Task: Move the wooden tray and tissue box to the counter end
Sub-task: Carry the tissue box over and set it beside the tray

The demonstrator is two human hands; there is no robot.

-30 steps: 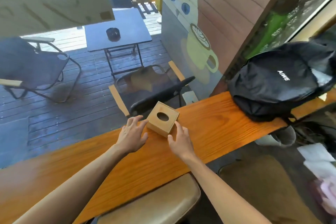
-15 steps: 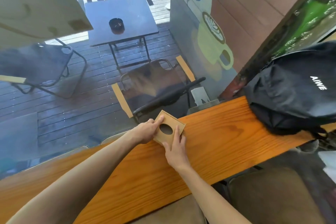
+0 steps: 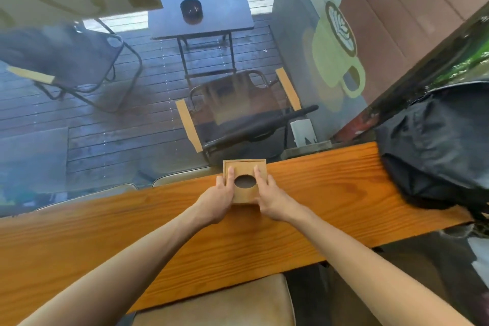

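A small square wooden tissue box [image 3: 244, 167] with a dark oval hole in its top sits at the far edge of the orange wooden counter [image 3: 330, 188], against the window. My left hand [image 3: 221, 197] grips its left side and my right hand [image 3: 268, 197] grips its right side, with thumbs lying on the lid beside the hole. No wooden tray is in view.
A black backpack [image 3: 439, 145] lies on the counter to the right, about a box-width and more away. A tan stool seat [image 3: 219, 302] is under the counter's near edge. Beyond the glass stand outdoor chairs and a dark table with an ashtray [image 3: 191, 11].
Both hands have closed onto the box from its sides. The box has turned from a diagonal pose to square with the counter edge, close to the window.
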